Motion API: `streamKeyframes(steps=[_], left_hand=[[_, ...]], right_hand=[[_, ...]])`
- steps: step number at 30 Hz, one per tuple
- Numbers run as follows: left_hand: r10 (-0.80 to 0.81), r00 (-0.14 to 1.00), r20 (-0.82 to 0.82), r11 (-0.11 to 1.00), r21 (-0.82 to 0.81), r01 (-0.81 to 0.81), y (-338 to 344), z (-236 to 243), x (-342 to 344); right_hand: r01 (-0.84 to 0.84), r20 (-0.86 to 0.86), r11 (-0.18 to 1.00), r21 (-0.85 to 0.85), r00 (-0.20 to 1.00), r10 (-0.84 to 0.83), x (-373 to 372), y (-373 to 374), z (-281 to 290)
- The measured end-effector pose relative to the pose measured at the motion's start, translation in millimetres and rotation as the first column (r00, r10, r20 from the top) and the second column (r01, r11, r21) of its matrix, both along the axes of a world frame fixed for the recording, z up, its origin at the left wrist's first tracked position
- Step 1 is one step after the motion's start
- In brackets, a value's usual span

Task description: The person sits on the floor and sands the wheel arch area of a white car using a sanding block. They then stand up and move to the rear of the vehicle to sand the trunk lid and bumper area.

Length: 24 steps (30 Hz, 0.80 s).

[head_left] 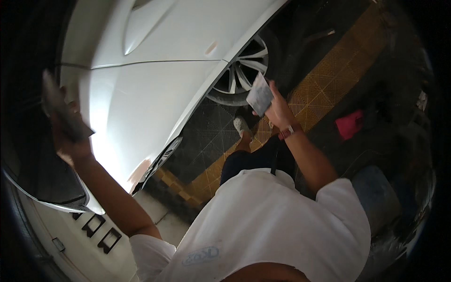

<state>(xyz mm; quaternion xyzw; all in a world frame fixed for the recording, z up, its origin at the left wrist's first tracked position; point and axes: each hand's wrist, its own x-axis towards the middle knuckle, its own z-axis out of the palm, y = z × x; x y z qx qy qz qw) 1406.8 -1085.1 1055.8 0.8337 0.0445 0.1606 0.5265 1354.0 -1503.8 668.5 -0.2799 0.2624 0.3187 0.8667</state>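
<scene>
1. Grey flat pad (259, 96): clamped in the grip of the right hand (279, 112), raised over the tiled floor (322, 87).
2. Dark flat piece (67, 113): clamped in the grip of the left hand (70, 148), beside the white car (155, 98).
3. Spoked wheel (238, 69): just beyond the pad.
</scene>
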Motion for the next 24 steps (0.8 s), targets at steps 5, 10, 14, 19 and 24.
streamKeyframes(steps=[5,10,14,19,24], left_hand=[[-0.017,1.0,0.014,0.946,-0.324,0.021,20.6,25.0,28.4],[-0.381,0.925,-0.01,0.546,-0.809,0.216,-1.3,22.9,41.3],[-0.266,0.962,-0.062,0.7,-0.699,0.149,50.2,48.3,31.1],[0.052,0.996,-0.073,0.959,-0.274,-0.07,76.8,52.6,22.1],[-0.247,0.965,-0.093,0.756,-0.642,0.131,20.6,33.0,47.4]], right_hand=[[0.285,0.698,0.833,-0.475,0.698,0.159,70.1,65.5,-28.6],[0.697,0.697,0.354,-0.624,0.29,0.656,110.2,92.9,-58.3],[0.694,0.737,0.377,-0.613,0.331,0.589,114.7,114.2,-70.3],[0.676,0.811,0.46,-0.575,0.396,0.431,119.9,132.4,-73.9],[0.694,0.878,0.55,-0.464,0.441,0.185,112.4,165.3,-79.4]])
